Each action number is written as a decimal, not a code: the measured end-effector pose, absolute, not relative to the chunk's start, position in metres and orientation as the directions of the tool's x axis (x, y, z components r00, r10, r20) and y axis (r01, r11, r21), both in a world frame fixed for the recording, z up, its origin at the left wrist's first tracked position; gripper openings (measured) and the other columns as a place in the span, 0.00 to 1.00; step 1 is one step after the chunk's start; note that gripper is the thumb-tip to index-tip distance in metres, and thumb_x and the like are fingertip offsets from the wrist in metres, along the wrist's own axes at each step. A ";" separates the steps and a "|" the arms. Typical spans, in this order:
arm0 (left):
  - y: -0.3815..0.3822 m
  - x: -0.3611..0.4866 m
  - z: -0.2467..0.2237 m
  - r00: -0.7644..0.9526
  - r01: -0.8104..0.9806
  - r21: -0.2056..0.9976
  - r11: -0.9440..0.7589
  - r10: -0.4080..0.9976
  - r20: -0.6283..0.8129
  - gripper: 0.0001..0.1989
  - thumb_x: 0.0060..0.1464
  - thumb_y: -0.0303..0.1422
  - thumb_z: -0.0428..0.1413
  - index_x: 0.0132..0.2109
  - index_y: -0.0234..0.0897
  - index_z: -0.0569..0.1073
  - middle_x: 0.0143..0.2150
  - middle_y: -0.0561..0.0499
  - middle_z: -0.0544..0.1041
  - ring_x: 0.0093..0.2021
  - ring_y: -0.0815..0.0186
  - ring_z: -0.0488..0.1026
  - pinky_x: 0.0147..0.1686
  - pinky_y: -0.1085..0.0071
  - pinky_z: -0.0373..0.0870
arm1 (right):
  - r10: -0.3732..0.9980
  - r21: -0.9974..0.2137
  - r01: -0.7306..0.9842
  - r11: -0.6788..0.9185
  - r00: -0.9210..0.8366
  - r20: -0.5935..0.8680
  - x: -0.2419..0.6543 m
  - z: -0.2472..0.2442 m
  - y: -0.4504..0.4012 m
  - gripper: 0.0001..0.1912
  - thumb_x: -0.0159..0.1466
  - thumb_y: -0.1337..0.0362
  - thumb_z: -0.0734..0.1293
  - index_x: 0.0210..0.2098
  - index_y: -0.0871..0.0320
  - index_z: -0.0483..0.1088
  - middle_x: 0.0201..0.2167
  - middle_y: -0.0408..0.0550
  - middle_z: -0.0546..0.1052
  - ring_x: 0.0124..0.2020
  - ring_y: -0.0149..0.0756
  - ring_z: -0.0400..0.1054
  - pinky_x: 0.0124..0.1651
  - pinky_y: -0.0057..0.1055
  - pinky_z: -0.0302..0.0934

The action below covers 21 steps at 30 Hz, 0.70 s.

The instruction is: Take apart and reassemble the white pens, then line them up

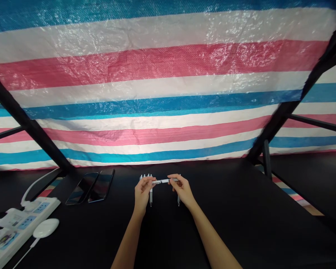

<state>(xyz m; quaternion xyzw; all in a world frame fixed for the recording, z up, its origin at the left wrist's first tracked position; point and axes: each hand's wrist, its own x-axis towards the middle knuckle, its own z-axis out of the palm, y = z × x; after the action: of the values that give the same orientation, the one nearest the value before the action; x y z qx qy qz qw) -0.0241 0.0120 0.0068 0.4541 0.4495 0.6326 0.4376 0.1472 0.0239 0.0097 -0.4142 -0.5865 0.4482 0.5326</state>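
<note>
A white pen (164, 181) is held level above the black table, between both hands. My left hand (143, 191) pinches its left end, and my right hand (182, 188) has its fingers closed on the right end. Several more pens lie behind and under my left hand; the lower part of one pen (151, 198) shows beside the fingers, tip toward me. Another pen (179, 201) lies partly hidden beneath my right hand. The hands cover the middles of these pens.
Two dark phones (82, 188) (101, 186) lie side by side at the left. A white power strip (25, 220) with plugs and a round white charger (46, 228) with a cable are at the lower left. Black frame bars (287, 106) and a striped sheet (156, 134) stand behind the table.
</note>
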 end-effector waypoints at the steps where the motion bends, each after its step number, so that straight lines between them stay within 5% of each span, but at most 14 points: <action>1: 0.012 -0.024 0.007 -0.207 -0.141 0.965 -0.220 0.960 0.189 0.16 0.45 0.43 0.61 0.35 0.34 0.74 0.37 0.43 0.79 0.42 0.56 0.76 0.42 0.62 0.73 | 0.963 -0.967 0.005 0.253 -0.092 0.252 0.147 0.010 0.024 0.16 0.57 0.54 0.65 0.38 0.58 0.74 0.26 0.45 0.75 0.19 0.27 0.62 0.22 0.25 0.58; 6: 0.012 -0.025 0.007 -0.197 -0.094 0.962 -0.257 0.952 0.235 0.14 0.44 0.40 0.62 0.35 0.34 0.74 0.37 0.43 0.80 0.40 0.57 0.77 0.44 0.61 0.72 | 0.993 -0.997 -0.025 0.071 -0.098 0.073 0.148 0.005 0.029 0.20 0.56 0.52 0.64 0.39 0.63 0.73 0.10 0.37 0.65 0.10 0.23 0.51 0.14 0.22 0.49; 11: 0.012 -0.023 0.008 -0.173 -0.083 0.964 -0.252 0.956 0.235 0.14 0.43 0.39 0.62 0.36 0.34 0.74 0.37 0.42 0.80 0.41 0.56 0.77 0.45 0.60 0.71 | 0.984 -0.992 -0.074 -0.099 -0.157 -0.087 0.151 0.002 0.033 0.23 0.56 0.51 0.63 0.39 0.65 0.73 0.06 0.32 0.58 0.07 0.22 0.46 0.16 0.23 0.55; 15: 0.012 -0.023 0.008 -0.181 -0.094 0.973 -0.211 0.965 0.191 0.14 0.42 0.39 0.62 0.35 0.34 0.75 0.37 0.43 0.80 0.41 0.57 0.77 0.44 0.61 0.72 | 0.993 -0.994 -0.106 0.002 -0.116 0.014 0.150 0.006 0.032 0.23 0.54 0.50 0.64 0.42 0.62 0.71 0.15 0.38 0.70 0.10 0.23 0.53 0.15 0.22 0.52; 21: 0.013 -0.023 0.005 -0.194 -0.118 0.980 -0.161 0.971 0.136 0.16 0.43 0.43 0.61 0.34 0.34 0.76 0.38 0.44 0.79 0.40 0.58 0.77 0.42 0.62 0.74 | 0.977 -0.981 -0.049 0.186 -0.096 0.190 0.148 0.013 0.027 0.20 0.56 0.51 0.64 0.40 0.59 0.72 0.22 0.43 0.73 0.15 0.25 0.58 0.18 0.24 0.54</action>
<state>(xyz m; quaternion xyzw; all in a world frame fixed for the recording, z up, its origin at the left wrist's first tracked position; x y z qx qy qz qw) -0.0231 0.0133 0.0052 0.4529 0.4709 0.6127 0.4447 0.1477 0.0265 0.0125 -0.4146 -0.5594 0.4851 0.5291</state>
